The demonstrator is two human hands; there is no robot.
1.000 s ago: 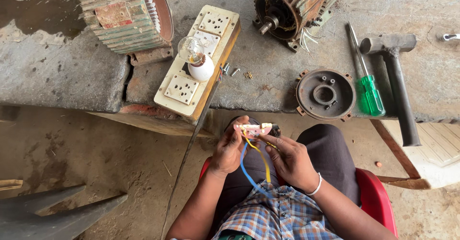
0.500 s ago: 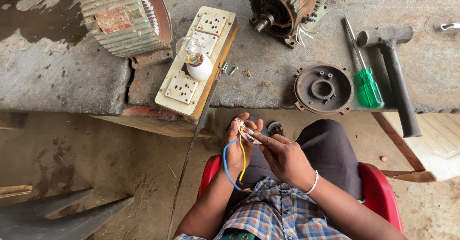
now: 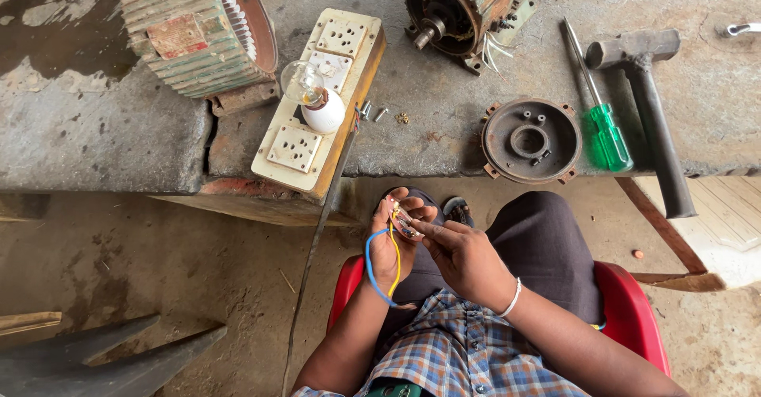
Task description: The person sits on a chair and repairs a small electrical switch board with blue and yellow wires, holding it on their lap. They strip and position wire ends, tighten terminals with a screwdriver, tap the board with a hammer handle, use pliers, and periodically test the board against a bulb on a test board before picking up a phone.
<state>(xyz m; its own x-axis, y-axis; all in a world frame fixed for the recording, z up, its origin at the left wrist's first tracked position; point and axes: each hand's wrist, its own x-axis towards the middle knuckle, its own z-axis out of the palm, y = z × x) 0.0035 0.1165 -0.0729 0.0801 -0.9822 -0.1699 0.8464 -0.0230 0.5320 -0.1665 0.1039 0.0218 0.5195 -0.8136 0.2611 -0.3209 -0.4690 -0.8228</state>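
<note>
I sit on a red chair with both hands together over my lap. My left hand grips a small electrical fitting from which a blue wire and a yellow wire loop down over my wrist. My right hand is beside it, its fingertips pinching at the fitting's wire ends.
On the stone bench lie a cream socket board with a bulb, two motor bodies, a round end cover, a green screwdriver and a hammer. Small screws lie by the board.
The hands have dropped slightly toward my lap and the blue and yellow wires now loop out over the left wrist. The view has shifted a little.
</note>
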